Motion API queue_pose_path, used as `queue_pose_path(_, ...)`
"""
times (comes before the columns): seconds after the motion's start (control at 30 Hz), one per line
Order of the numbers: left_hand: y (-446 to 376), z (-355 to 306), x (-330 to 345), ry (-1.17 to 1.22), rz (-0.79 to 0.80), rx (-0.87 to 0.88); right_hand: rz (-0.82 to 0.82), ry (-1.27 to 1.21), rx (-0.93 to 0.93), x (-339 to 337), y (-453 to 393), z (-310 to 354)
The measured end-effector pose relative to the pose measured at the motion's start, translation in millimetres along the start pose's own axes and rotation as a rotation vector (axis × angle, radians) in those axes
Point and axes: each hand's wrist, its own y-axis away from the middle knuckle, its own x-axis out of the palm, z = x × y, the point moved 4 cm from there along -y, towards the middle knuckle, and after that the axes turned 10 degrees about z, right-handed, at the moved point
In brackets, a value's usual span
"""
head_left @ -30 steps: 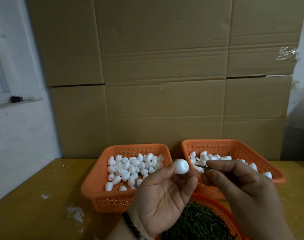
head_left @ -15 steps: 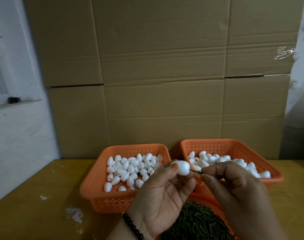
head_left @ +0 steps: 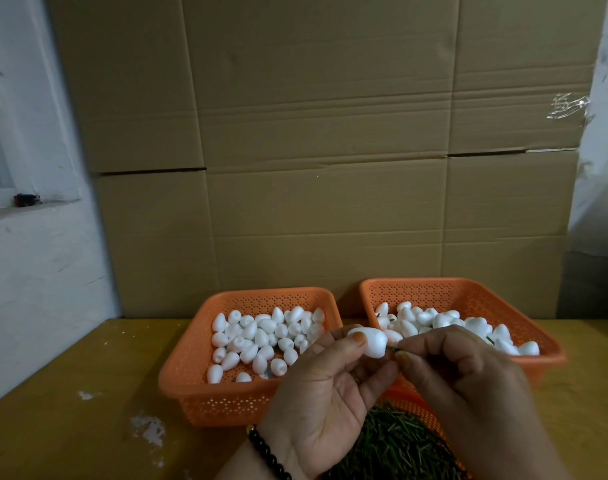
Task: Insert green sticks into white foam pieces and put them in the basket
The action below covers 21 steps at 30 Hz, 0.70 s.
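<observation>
A storeroom-like workshop: stacked cardboard boxes [head_left: 316,150] behind a worktable [head_left: 70,410].

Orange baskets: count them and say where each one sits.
3. The left basket of plain foam pieces and the right basket stand side by side at the back of the table. The near basket, holding green sticks, lies mostly hidden behind the hands.

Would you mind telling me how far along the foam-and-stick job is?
Done: the right basket holds foam with green stems. In hand: the left hand holds a foam piece while the right hand pushes a stick in. Left: the left basket of plain pieces.
</observation>
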Motion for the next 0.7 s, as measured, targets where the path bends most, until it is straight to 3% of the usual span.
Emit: queue_pose_path(0.7, 0.6, 4.0, -0.4, -0.037, -0.019, -0.006, 0.016, 0.042, -0.009, 0.3, 0.2, 3.9)
